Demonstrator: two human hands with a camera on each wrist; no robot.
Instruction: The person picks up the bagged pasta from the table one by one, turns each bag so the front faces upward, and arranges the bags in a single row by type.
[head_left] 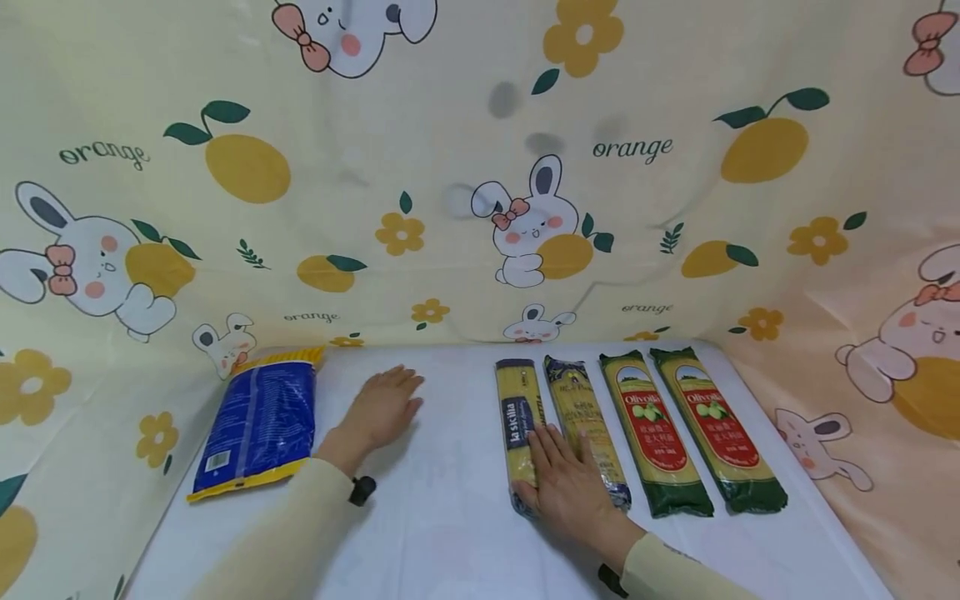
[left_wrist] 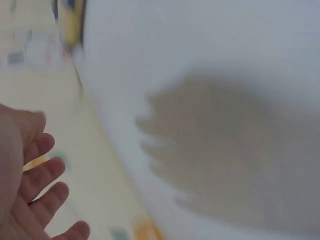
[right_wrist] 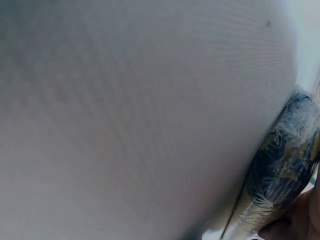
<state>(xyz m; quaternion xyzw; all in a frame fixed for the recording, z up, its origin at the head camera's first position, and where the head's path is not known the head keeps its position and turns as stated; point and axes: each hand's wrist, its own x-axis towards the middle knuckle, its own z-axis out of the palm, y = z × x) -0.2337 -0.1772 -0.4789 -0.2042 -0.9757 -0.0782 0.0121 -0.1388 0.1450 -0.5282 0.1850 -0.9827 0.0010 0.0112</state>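
Observation:
My left hand (head_left: 381, 408) hovers over the white table with its fingers extended, right of a blue and yellow plastic bag (head_left: 262, 425). In the left wrist view, the spread left fingers (left_wrist: 45, 175) hold nothing, and a hand-shaped shadow falls on the table. Palm down, my right hand (head_left: 573, 492) rests on the lower part of a La Sicilia pasta pack (head_left: 517, 417), fingers fairly straight and thumb by its left side. It also overlaps a second pasta pack (head_left: 581, 408) with gold and dark blue wrapping. A crinkled dark pack end (right_wrist: 285, 155) shows in the right wrist view.
Two green and red Olivoila pasta packs (head_left: 652, 425) (head_left: 720, 425) lie to the right of the other packs. Behind the white table (head_left: 442, 533) hangs a cream cloth (head_left: 450, 108) printed with rabbits and oranges, which also runs along both sides.

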